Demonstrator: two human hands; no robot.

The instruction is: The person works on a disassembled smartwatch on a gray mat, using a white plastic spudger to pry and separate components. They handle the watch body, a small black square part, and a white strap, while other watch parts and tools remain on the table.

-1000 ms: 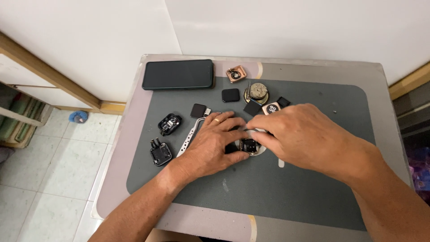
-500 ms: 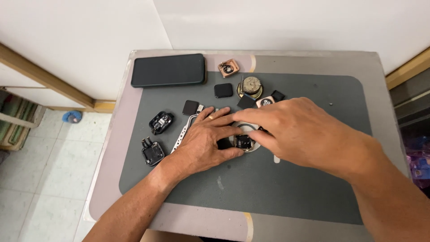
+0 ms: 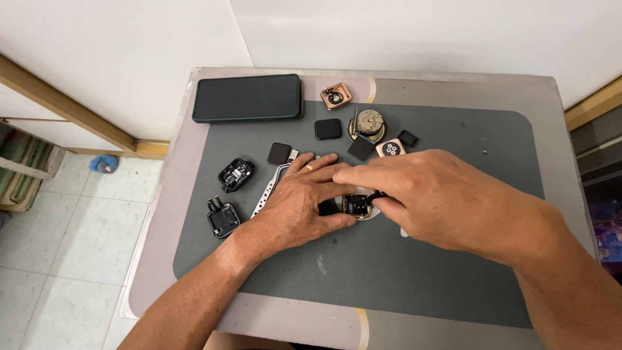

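Sitting at the middle of the grey mat [image 3: 453, 285], a small square watch case [image 3: 355, 206] is being pinched between both hands. The left hand [image 3: 301, 204] is lying flat-fingered on the mat, thumb pressing the case's near edge. The right hand [image 3: 427, 194] is closing its fingertips on the case's right side. A white strap [image 3: 264, 194] is showing at the left hand's left. Farther off, a phone [image 3: 247, 97], a round movement [image 3: 369, 122] and other cases are lying on the table [image 3: 531, 91].
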